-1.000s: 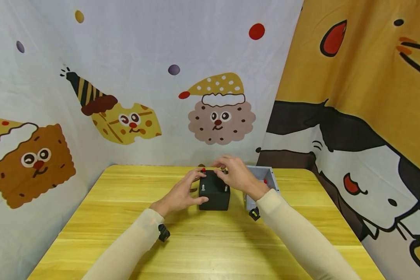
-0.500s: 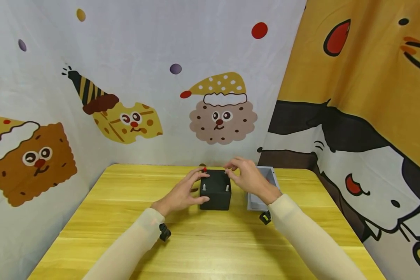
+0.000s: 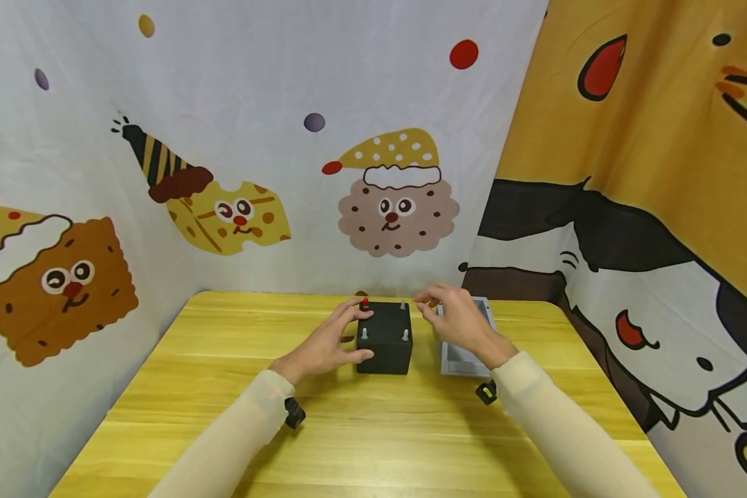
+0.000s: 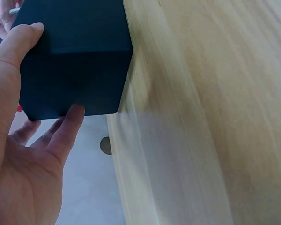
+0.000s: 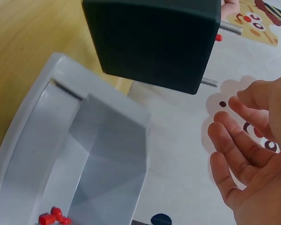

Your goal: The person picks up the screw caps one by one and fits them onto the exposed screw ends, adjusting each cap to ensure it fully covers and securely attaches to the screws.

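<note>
A black box [image 3: 384,319] stands on the table, with metal bolts [image 3: 405,335] sticking up from its top near the corners. A small red cap [image 3: 365,301] covers the back left one. My left hand [image 3: 320,349] holds the box from the left side, thumb toward the front and fingers toward the back; the left wrist view shows fingertips against the dark faces [image 4: 79,79]. Off the box's right side, my right hand [image 3: 463,318] hovers with loosely bent fingers. Nothing shows between them in the right wrist view, where bare bolt threads [image 5: 231,27] face that hand.
To the right of the box sits a grey plastic bin [image 3: 465,371], partly covered by the right hand in the head view. Several small red caps [image 5: 48,219] lie inside it. A printed cloth [image 3: 255,104] hangs behind the table's [image 3: 373,436] far edge.
My right hand has drawn away from the box's back right bolt and moved right toward the bin, leaving that bolt uncovered to view. The left hand keeps its place on the box.
</note>
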A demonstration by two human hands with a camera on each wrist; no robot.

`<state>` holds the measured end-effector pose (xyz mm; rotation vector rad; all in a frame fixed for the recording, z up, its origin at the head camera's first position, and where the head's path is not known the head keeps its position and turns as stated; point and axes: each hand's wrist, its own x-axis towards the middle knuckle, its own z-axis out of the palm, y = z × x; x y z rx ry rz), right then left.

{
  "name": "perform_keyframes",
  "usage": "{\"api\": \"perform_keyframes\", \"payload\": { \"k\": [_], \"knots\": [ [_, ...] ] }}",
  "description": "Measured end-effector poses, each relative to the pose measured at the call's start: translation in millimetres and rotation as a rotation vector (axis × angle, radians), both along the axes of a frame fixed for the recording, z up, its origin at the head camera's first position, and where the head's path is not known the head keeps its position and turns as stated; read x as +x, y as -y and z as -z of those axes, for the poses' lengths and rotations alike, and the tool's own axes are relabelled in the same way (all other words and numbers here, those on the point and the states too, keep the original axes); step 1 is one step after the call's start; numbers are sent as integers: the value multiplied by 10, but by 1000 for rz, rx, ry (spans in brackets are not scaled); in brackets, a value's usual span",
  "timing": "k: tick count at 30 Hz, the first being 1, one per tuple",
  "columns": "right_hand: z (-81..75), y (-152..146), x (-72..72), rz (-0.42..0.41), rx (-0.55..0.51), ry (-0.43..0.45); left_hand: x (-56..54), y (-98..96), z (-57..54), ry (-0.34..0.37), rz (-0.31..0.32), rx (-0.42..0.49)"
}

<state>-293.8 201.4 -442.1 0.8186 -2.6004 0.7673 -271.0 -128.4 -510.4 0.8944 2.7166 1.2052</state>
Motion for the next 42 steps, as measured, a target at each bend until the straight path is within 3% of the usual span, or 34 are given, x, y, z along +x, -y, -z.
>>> {"api": "perform_keyframes", "payload": {
  "k": [15, 20, 34, 42],
  "knots": [
    [79, -254, -41, 53, 6, -26, -21, 5, 16, 50, 25, 43],
    [77, -324, -56, 70, 13, 12, -11, -2, 5, 33, 12, 31],
    [99, -509, -122, 128, 50, 93, 13, -25, 8, 112, 19, 98],
    [95, -609, -173, 136, 120, 119, 31, -21, 3, 116, 25, 86]
  ]
}}
